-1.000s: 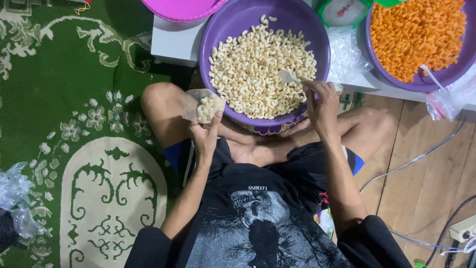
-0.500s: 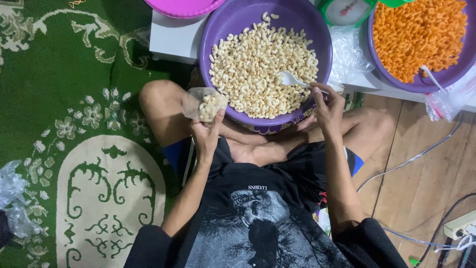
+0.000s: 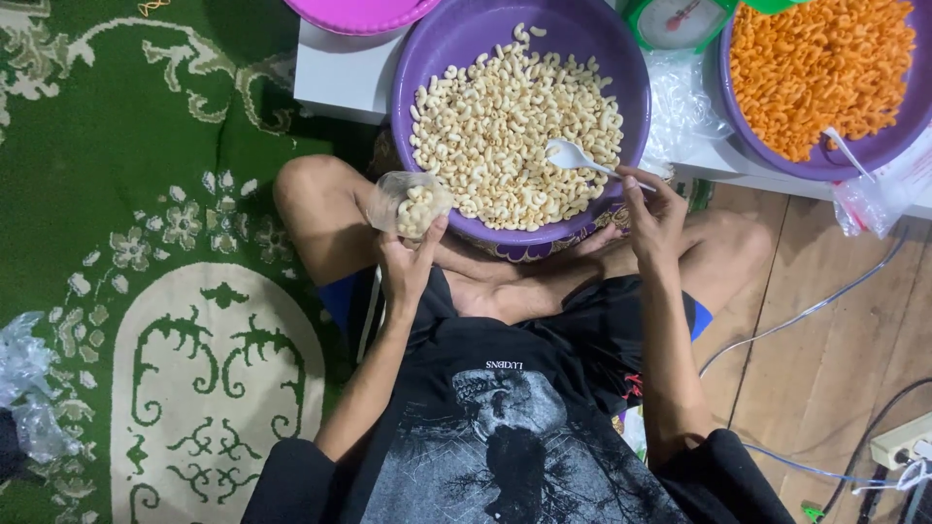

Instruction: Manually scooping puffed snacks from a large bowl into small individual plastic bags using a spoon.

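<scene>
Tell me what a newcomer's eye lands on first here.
The big purple basin of pale curled snacks in the lap, top centre, with the right hand holding a white spoon over it. At its left rim, the left hand holds a small clear bag, partly filled. Top right, a second basin of orange snacks.

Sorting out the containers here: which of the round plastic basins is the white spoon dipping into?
The middle purple plastic basin, filled with pale macaroni-shaped snacks. The right hand holds the white plastic spoon there; the other purple basin holds orange snacks.

Left hand point(image 3: 408, 267) holds snack bag point(image 3: 410, 204); right hand point(image 3: 652, 215) holds spoon point(image 3: 582, 160).
</scene>
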